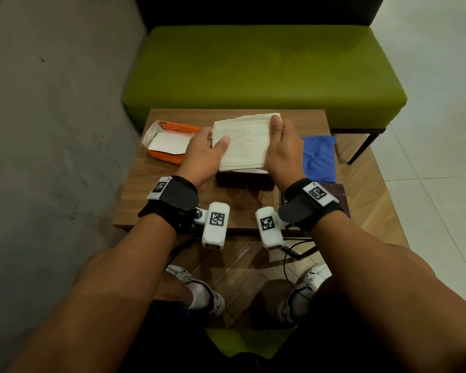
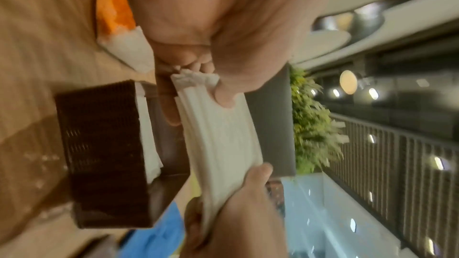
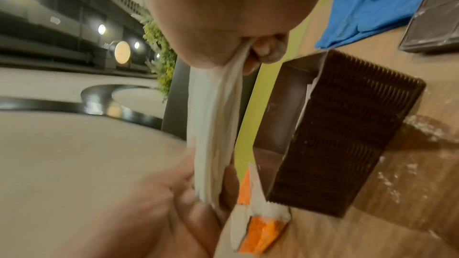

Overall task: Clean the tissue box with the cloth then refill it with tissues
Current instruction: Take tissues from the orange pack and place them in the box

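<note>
Both hands hold a white stack of tissues [image 1: 245,141] above the open dark brown tissue box [image 1: 244,180]. My left hand [image 1: 203,154] pinches the stack's left edge, thumb on top. On the right edge my right hand [image 1: 281,146] grips it, thumb along the top. In the left wrist view the tissues [image 2: 223,144] hang beside the ribbed box [image 2: 104,152], which has some white tissue inside. The right wrist view shows the stack [image 3: 213,130] held between both hands next to the box [image 3: 342,130]. A blue cloth [image 1: 319,157] lies on the table to the right.
A torn orange tissue packet [image 1: 167,142] lies open at the table's left [image 1: 135,197]. The box's dark lid [image 1: 334,195] sits at the right near the cloth. A green bench [image 1: 261,74] stands behind the table. White crumbs dot the table's near part.
</note>
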Demonstrator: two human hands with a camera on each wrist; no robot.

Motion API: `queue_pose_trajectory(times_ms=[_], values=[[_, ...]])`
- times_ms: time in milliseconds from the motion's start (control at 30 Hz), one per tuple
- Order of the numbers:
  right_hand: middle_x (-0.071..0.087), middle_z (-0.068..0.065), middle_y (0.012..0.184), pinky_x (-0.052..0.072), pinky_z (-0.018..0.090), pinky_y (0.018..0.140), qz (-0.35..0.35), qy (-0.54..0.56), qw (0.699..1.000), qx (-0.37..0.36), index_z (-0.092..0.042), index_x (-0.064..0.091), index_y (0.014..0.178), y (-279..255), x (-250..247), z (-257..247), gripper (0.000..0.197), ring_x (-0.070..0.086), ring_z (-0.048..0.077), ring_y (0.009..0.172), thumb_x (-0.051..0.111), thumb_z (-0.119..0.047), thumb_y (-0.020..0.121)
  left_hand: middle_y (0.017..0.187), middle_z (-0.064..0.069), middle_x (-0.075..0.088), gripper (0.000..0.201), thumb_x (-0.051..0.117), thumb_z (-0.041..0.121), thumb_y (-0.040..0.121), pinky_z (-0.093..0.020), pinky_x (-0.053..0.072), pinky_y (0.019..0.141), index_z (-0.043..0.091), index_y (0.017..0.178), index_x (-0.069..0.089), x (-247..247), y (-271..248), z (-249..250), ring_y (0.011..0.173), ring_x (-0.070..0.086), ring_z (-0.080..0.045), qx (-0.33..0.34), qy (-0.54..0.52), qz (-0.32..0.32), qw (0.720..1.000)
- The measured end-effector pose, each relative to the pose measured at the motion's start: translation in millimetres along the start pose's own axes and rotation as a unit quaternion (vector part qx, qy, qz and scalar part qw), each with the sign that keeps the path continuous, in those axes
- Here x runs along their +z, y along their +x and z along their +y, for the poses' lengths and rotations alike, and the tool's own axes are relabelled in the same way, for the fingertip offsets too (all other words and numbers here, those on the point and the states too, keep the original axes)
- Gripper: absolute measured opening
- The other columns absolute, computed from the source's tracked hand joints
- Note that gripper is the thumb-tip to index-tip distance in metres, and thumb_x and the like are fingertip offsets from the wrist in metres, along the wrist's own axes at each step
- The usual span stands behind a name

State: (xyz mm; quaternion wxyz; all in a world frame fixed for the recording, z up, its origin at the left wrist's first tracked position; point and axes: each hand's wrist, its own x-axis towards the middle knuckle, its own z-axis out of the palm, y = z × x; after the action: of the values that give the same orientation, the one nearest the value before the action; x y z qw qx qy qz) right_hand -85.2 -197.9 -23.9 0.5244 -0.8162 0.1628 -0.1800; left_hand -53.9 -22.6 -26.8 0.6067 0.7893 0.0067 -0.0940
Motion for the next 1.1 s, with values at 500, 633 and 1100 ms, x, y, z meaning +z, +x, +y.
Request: queue_pose_trajectory(times_ms=[500,633,1100], values=[[0.058,-0.002,0.08,0.047,0.031,0.069,-0.113,-0.01,0.988,0.106,-0.021,0.051,0.088,46.0,-13.8,23.7,0.021,0.057,0.015,0.076,0.063,-0.007,0.098,0.085,-0.004,0.069,0.03,0.083,0.023,0.093,-0.041,0.059,0.089,0.018,0.068,0.066,4.9,58.8,-15.2,0.09,0.066,-0.026,-0.094,0.08,0.088,0.988],[0.062,0.002,0.088,0.049,0.036,0.075,-0.104,-0.094,0.986,0.095,-0.021,0.053,0.093,42.4,-14.6,35.3,0.014,0.059,0.019,0.085,0.061,-0.01,0.097,0.115,-0.008,0.077,0.024,0.083,0.029,0.093,-0.039,0.055,0.103,0.012,0.11,0.079,9.7,54.8,-11.8,0.115,0.067,-0.027,-0.066,0.17,0.089,0.979],[0.068,0.013,0.1,0.038,0.046,0.088,-0.081,-0.355,0.928,-0.075,-0.014,0.053,0.111,35.3,8.2,41.6,0.012,0.059,0.039,0.098,0.052,-0.012,0.098,0.123,-0.008,0.073,0.045,0.072,0.032,0.097,-0.046,0.053,0.092,0.022,0.14,0.065,13.6,40.2,-1.2,0.12,0.063,-0.035,0.059,0.397,0.032,0.915]])
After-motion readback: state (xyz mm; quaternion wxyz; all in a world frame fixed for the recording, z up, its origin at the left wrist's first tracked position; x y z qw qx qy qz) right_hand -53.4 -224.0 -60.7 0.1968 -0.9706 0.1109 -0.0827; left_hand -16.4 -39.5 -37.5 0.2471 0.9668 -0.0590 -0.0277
